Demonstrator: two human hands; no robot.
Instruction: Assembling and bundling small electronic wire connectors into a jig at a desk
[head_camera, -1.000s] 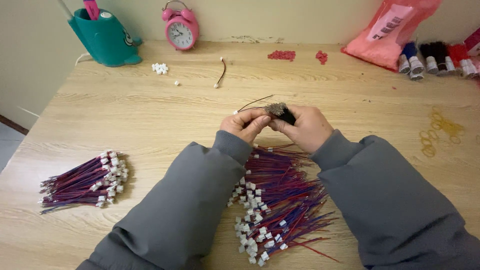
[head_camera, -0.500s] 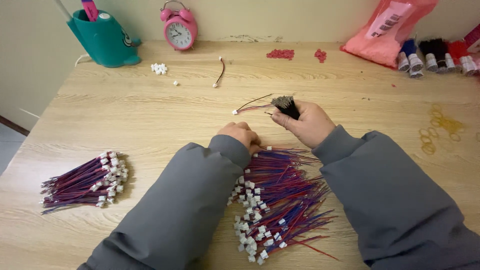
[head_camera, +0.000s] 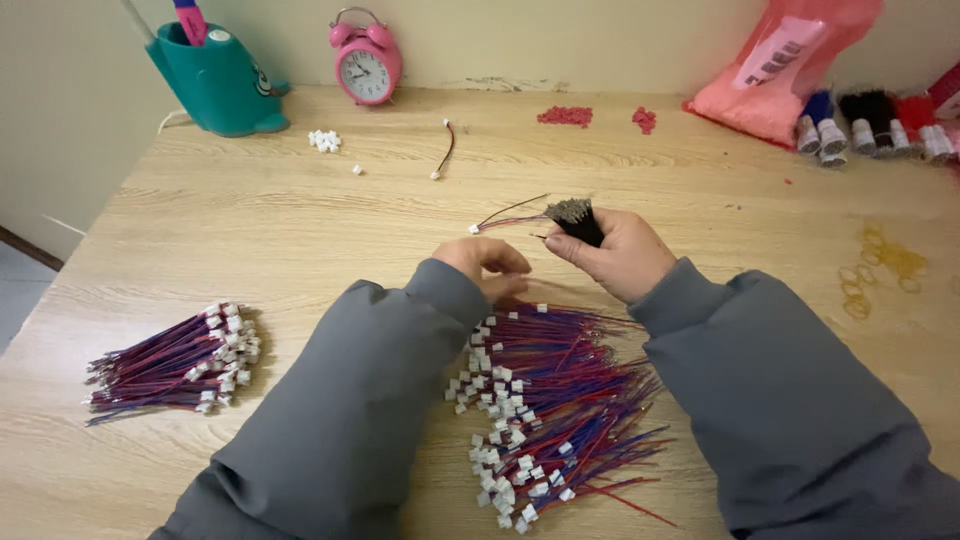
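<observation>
Wire bundle (head_camera: 575, 217) in right hand (head_camera: 620, 255), teal holder (head_camera: 215, 85) behind.

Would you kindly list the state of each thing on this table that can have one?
Right hand: closed in a grip on a dark wire bunch, raised off the table.
Left hand: curled, over the loose wire pile; what it holds cannot be told.
Loose wire pile: spread flat, unbundled.
Left wire bundle: gathered, lying flat.
Pink bag: slumped against the wall.
Alarm clock: upright.

Relative to the loose wire pile (head_camera: 550, 400): a bundled wire pile (head_camera: 170, 360) is placed left, an alarm clock (head_camera: 366, 65) far behind.
</observation>
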